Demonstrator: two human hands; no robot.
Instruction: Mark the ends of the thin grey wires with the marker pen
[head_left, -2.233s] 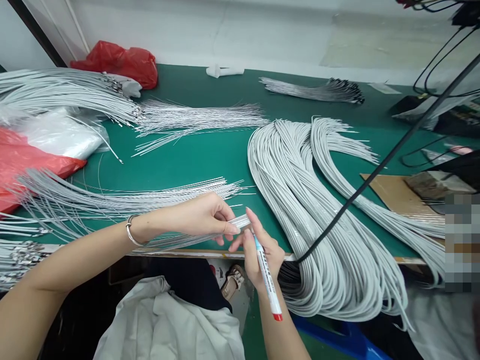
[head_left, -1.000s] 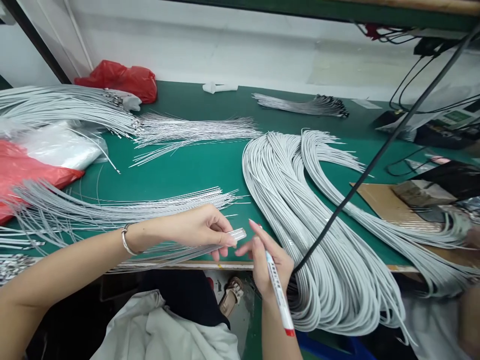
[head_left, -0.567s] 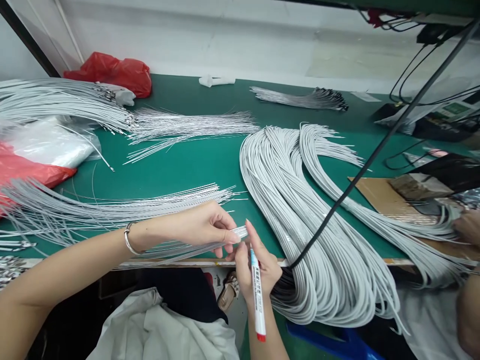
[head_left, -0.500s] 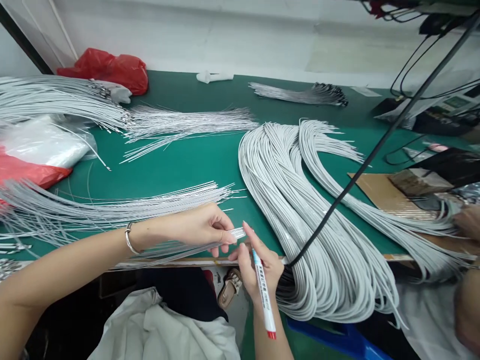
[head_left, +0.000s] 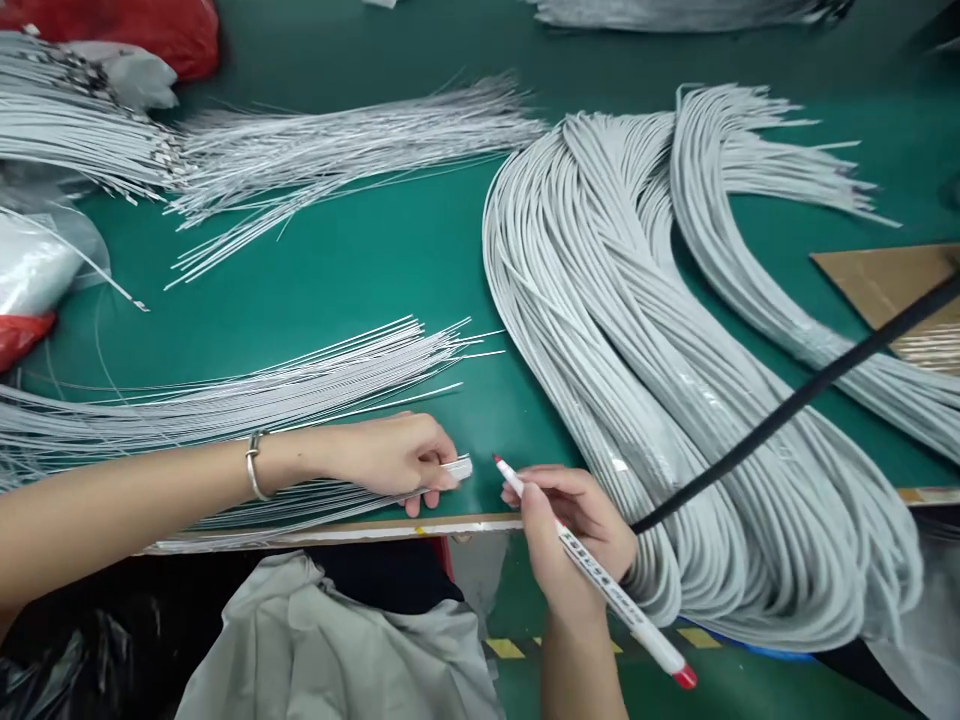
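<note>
My left hand (head_left: 405, 455), with a bangle at the wrist, pinches a small bundle of thin grey wires near the table's front edge. The bundle's ends (head_left: 459, 467) stick out to the right past the thumb, in what looks like a clear or whitish flat piece. My right hand (head_left: 581, 530) grips a white marker pen (head_left: 619, 600) with a red end, held like a pencil. Its bare red tip points up and left toward the wire ends, a short gap away. Behind my left hand lie more loose thin wires (head_left: 360, 375).
Thick looped bundles of light grey cable (head_left: 600, 330) hang over the front edge at right. A black cord (head_left: 787, 410) slants across them. Farther back lie another wire bundle (head_left: 360, 150), a red bag (head_left: 150, 35) and cardboard (head_left: 885, 280) on the green table (head_left: 322, 280).
My right hand has drawn away rightward from the wire ends, and the marker has turned so its tip points at them. My left hand keeps its pinch. The view has tipped downward.
</note>
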